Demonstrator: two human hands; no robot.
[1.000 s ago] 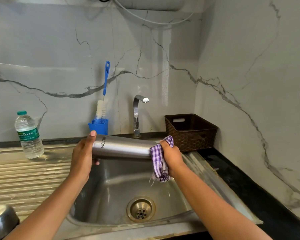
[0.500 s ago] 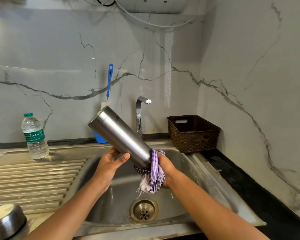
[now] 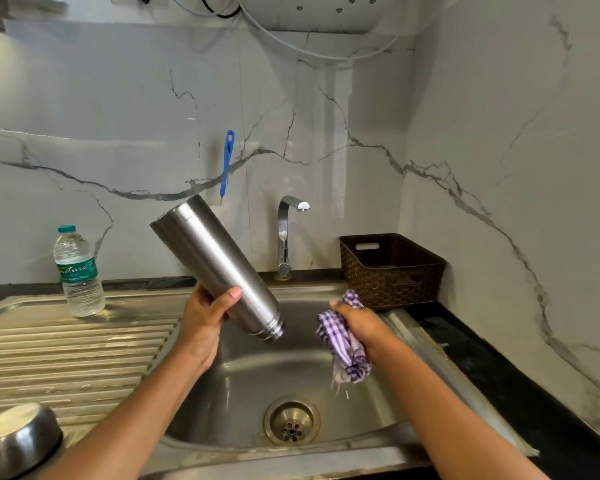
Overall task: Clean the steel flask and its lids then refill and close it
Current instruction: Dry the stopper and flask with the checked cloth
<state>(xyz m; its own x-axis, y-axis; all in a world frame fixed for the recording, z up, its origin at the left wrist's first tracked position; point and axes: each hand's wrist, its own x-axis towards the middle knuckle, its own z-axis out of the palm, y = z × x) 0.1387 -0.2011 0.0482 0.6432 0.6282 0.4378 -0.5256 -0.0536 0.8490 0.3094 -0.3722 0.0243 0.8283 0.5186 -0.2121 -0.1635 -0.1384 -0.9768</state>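
Now the left hand (image 3: 201, 318) grips the cylindrical steel flask (image 3: 219, 268), tilted mouth-down above the steel sink (image 3: 257, 382); beside the flask, not touching it, the right hand (image 3: 359, 322) clutches a bunched purple checked cloth (image 3: 343, 344).

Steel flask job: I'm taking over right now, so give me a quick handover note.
Left hand grips the steel flask, tilted, open mouth down over the sink.
Right hand holds the checked cloth, clear of the flask.
Water bottle stands capped on the drainboard.
Done: flask uncapped, nothing pouring from it.
Left: lids, which I cannot spot, then refill and close.
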